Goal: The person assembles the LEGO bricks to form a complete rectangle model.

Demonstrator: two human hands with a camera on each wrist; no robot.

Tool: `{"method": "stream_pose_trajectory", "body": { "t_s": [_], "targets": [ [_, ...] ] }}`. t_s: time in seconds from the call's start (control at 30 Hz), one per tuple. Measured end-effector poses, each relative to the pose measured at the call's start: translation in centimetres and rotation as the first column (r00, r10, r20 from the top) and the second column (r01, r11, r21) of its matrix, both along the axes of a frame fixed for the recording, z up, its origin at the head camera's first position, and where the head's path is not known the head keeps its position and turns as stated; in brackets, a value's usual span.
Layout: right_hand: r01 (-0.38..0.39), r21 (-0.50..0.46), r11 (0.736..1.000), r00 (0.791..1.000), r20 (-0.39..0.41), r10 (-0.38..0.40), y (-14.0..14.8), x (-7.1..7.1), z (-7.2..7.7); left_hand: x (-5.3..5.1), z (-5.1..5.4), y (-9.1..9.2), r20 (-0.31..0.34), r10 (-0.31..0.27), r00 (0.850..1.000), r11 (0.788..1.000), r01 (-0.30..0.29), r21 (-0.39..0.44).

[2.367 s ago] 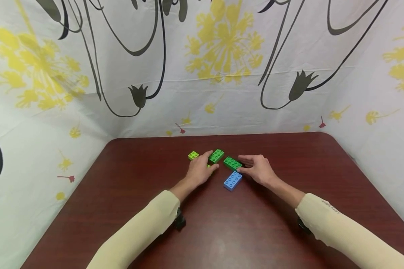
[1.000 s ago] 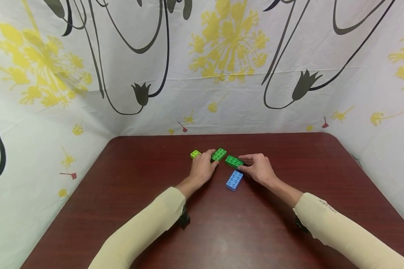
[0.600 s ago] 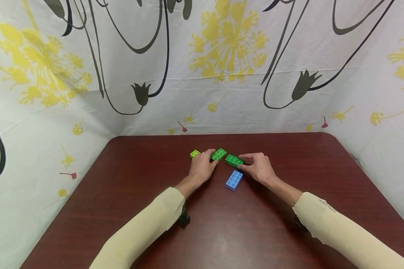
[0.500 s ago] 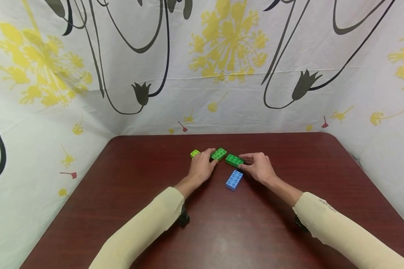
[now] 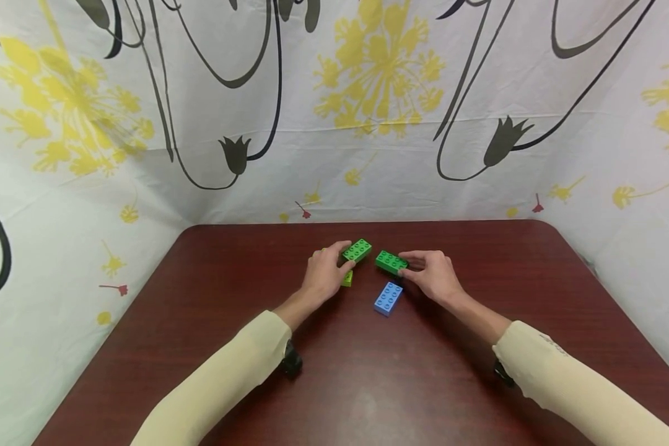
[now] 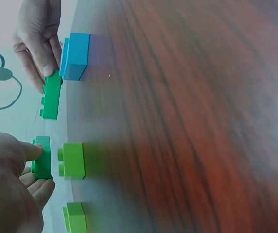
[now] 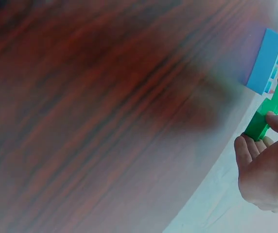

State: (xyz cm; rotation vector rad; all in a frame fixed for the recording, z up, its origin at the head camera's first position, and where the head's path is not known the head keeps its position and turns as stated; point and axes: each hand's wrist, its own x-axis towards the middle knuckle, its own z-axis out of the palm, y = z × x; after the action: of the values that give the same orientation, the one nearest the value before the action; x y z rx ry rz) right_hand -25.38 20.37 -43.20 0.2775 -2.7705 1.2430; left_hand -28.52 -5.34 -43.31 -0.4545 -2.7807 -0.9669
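My left hand (image 5: 324, 272) pinches a bright green toy building brick (image 5: 357, 250) between thumb and fingers. Opposite it, my right hand (image 5: 437, 277) grips a second green brick (image 5: 391, 262) by its right end. Both green bricks are raised off the table, as the left wrist view shows, with a small gap between them in the head view. A blue brick (image 5: 388, 298) lies on the table below the right-hand brick. One lime brick (image 5: 347, 279) shows partly beneath my left thumb. Another lime brick (image 6: 76, 217) is mostly hidden behind the left hand in the head view.
The dark red-brown table (image 5: 345, 384) has rounded far corners. White cloth (image 5: 295, 186) with flower prints hangs around its back and sides. A black wrist device (image 5: 292, 360) sits under the left sleeve.
Both green bricks have come up off the table in my hands. The left hand has shifted slightly left and away, uncovering part of a lime brick; the blue brick stays put.
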Motion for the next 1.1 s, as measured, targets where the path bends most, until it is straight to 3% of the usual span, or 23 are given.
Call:
{"method": "stream_pose_trajectory", "body": {
  "t_s": [0.4,1.1],
  "targets": [
    [-0.037,-0.024,0.999,0.999,-0.024,0.037,-0.4,1.7,0.5,1.4,0.1,-1.6,-0.009,-0.065,0.998,0.997,0.066,0.034],
    [-0.078,-0.061,0.995,0.997,-0.027,0.076,0.0,4.5,0.7,5.1,0.0,-4.6,0.034,-0.141,0.989,0.988,0.139,0.062]
  ]
}}
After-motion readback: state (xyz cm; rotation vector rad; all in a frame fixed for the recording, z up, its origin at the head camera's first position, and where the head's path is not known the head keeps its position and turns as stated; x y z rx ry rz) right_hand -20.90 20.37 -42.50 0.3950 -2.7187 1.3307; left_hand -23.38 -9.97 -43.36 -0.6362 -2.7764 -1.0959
